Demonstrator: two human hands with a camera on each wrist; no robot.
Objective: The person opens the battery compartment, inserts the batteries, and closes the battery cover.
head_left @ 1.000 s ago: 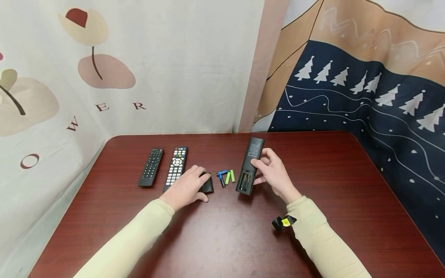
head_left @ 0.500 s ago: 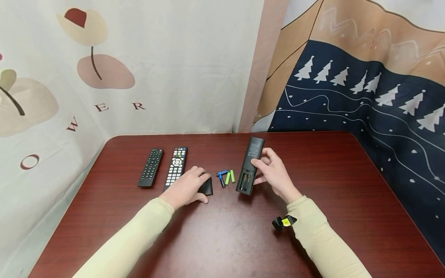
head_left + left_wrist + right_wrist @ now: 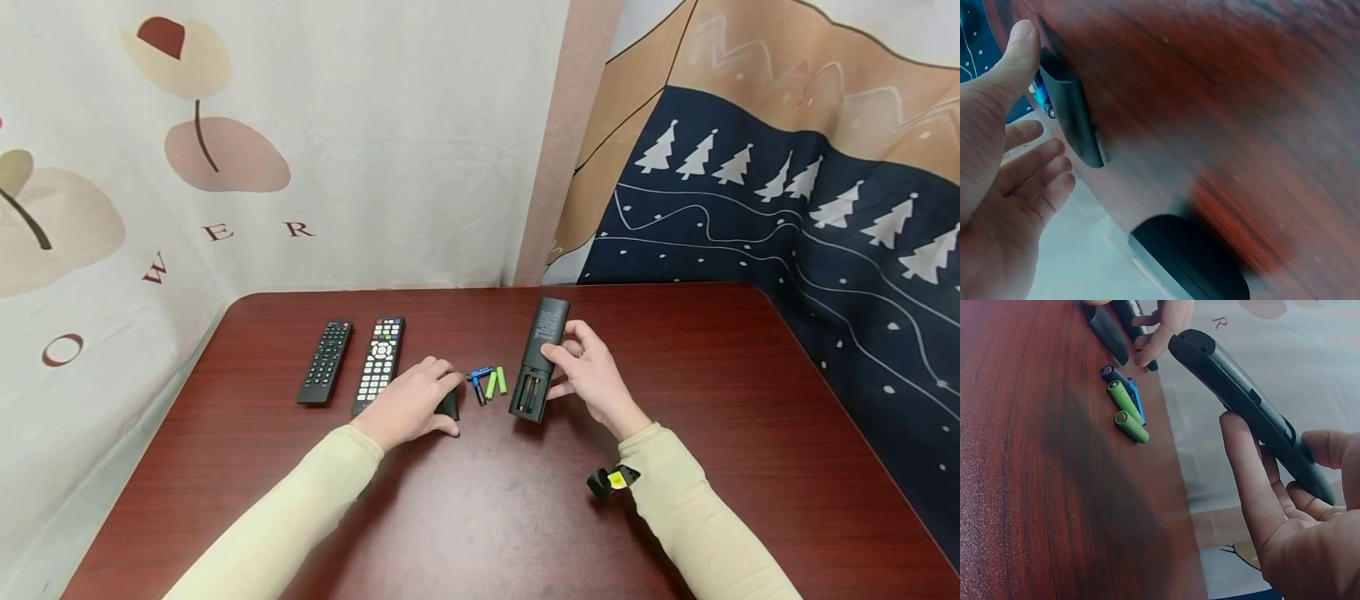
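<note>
My right hand (image 3: 592, 371) grips a black remote control (image 3: 544, 346) between thumb and fingers, its labelled back turned up. The uncovered battery compartment (image 3: 531, 393) shows at its near end. In the right wrist view the remote (image 3: 1254, 403) is held up off the table. My left hand (image 3: 412, 404) is over a black battery cover (image 3: 450, 404), mostly hidden beneath it in the head view. The left wrist view has the cover (image 3: 1072, 109) lying on the table, with the relaxed fingers (image 3: 1047, 156) apart from it. Just right of that hand lie blue batteries (image 3: 480, 385) and green batteries (image 3: 496, 383).
A small black remote (image 3: 326, 362) lies at the left of the table (image 3: 480, 517). Beside it is a longer one with white buttons (image 3: 381, 358), its near end partly behind my left hand. A black device with a yellow mark (image 3: 613, 481) sits at my right wrist.
My left hand has shifted slightly right, covering more of the battery cover. The right hand and its remote control have stayed nearly still.
</note>
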